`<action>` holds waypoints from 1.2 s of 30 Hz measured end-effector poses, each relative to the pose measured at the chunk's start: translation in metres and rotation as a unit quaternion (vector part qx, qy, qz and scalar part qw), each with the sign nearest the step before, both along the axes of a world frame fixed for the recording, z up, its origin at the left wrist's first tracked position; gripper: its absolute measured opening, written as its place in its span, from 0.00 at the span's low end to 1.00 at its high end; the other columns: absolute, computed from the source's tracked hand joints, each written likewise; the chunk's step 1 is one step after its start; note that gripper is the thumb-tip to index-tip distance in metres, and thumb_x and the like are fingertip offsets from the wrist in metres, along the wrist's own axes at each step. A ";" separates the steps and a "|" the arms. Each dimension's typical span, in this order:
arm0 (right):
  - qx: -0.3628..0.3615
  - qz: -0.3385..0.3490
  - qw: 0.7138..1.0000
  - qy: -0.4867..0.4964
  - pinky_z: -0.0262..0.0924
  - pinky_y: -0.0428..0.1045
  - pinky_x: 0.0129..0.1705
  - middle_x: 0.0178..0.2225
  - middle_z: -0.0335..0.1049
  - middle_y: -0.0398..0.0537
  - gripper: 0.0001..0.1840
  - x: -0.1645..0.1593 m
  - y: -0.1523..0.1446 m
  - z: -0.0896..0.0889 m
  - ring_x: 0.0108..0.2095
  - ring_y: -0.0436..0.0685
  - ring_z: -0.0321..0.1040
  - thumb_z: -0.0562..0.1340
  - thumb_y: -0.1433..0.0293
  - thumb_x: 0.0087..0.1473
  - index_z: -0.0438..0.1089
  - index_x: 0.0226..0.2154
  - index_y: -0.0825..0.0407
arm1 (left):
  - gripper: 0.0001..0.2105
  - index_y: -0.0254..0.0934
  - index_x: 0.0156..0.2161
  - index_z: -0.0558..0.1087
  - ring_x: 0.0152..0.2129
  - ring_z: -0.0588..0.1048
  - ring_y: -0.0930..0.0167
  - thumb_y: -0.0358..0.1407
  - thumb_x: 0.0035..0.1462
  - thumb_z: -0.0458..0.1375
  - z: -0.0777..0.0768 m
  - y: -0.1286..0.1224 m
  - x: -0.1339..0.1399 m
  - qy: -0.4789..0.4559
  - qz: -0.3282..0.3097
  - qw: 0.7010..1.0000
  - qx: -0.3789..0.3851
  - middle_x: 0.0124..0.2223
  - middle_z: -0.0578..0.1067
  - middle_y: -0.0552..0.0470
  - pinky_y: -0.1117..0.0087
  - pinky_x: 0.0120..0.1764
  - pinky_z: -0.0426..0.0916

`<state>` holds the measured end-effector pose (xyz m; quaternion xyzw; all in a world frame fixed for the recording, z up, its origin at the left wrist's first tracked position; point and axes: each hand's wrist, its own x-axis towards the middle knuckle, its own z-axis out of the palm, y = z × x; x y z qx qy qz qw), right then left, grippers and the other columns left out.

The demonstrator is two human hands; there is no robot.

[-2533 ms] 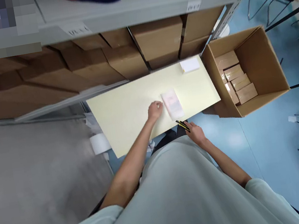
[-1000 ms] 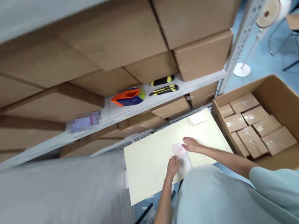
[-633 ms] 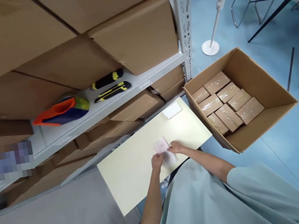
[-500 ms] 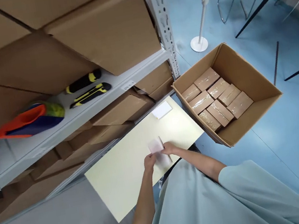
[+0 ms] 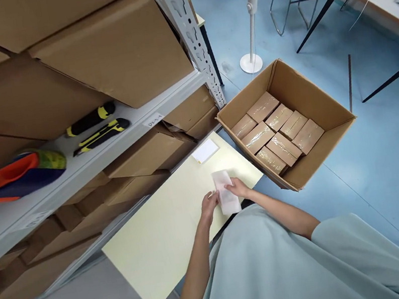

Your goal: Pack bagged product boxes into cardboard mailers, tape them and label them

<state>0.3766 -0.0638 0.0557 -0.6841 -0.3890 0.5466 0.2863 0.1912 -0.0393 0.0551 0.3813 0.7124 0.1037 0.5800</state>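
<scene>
A flat, whitish packet [image 5: 229, 202], seemingly wrapped in thin foam sheet, is held above the pale yellow tabletop [image 5: 154, 244]. My left hand [image 5: 209, 206] pinches its left edge, fingers closed. From the other side, my right hand [image 5: 238, 188] grips it with the thumb lying across its upper face. What is inside the wrapping cannot be made out. Farther back on the same tabletop lies a white rectangular card or thin box [image 5: 205, 151], touched by neither hand.
Right of the table stands an open carton [image 5: 324, 98] holding several taped small brown boxes [image 5: 284, 148]. Shelving [image 5: 172, 100] on the left carries large cartons, two utility knives [image 5: 101, 135] and an orange-and-blue item [image 5: 16, 177]. A white fan [image 5: 251, 33] stands behind the carton.
The packet has turned more upright in view and moved slightly right relative to the tabletop. Both hands have shifted with it, still holding it. The camera view has swung right.
</scene>
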 end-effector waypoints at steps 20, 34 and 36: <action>0.054 0.002 0.976 0.210 0.71 0.56 0.47 0.41 0.79 0.47 0.16 -0.025 -0.008 0.000 0.44 0.63 0.76 0.69 0.66 0.50 0.73 0.43 0.50 | 0.27 0.37 0.37 0.83 0.36 0.83 0.59 0.60 0.41 0.69 0.042 0.007 -0.038 0.017 -0.058 0.995 0.082 0.37 0.86 0.44 0.61 0.40 0.79; 0.101 0.035 0.993 0.055 0.72 0.59 0.55 0.49 0.80 0.54 0.20 -0.033 -0.017 0.019 0.48 0.65 0.77 0.65 0.65 0.60 0.72 0.54 0.50 | 0.26 0.36 0.35 0.80 0.32 0.82 0.63 0.55 0.39 0.74 0.096 0.003 -0.054 -0.096 0.005 0.993 0.064 0.35 0.84 0.46 0.59 0.40 0.82; 0.133 0.033 0.988 0.070 0.71 0.60 0.56 0.50 0.80 0.56 0.20 -0.041 -0.019 0.026 0.49 0.65 0.77 0.64 0.63 0.60 0.72 0.54 0.52 | 0.26 0.36 0.36 0.80 0.30 0.81 0.65 0.53 0.37 0.77 0.109 -0.004 -0.070 -0.131 0.009 0.990 0.052 0.32 0.82 0.48 0.58 0.40 0.82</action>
